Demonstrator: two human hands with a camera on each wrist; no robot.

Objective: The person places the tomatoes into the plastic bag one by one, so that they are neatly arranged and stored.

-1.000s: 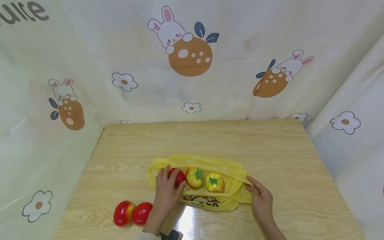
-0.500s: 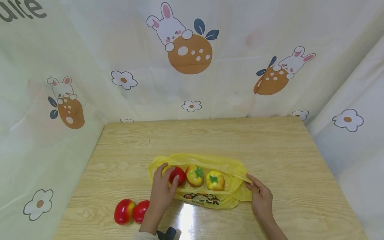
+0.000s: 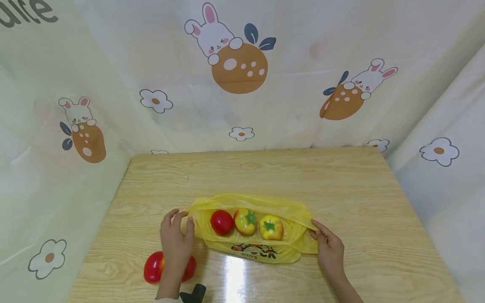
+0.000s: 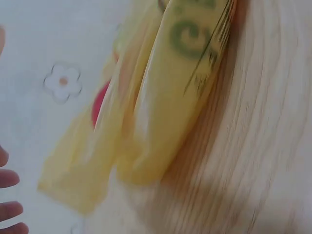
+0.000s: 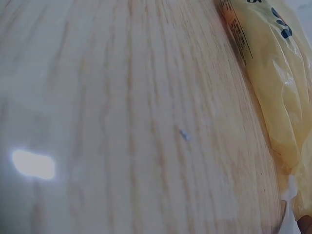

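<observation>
A yellow plastic bag (image 3: 261, 254) with printing lies on its side, its mouth spread. Inside sit a round red fruit (image 3: 222, 223), a red-and-yellow fruit with a green leafy top (image 3: 245, 221) and a yellow fruit with a similar top (image 3: 271, 227). At the bag's right end, my right hand (image 3: 330, 251) pinches its edge between thumb and fingers. My left hand (image 3: 177, 237) is just off the left end with bent, spread fingers and nothing in them. Under that forearm, two glossy red fruits (image 3: 153, 268) are partly covered. In the left wrist view, the bag (image 4: 161, 117) appears beyond the fingertips (image 4: 9, 210).
The wooden table (image 3: 363, 202) carries everything. A pale curtain (image 3: 295, 105) with rabbits and flowers hangs behind and along both sides. A dark wrist-mounted piece (image 3: 194, 293) shows beside the left forearm.
My left hand has let go of the red fruit in the bag and drawn back to the left, over the two loose fruits. My right hand stays on the bag's edge.
</observation>
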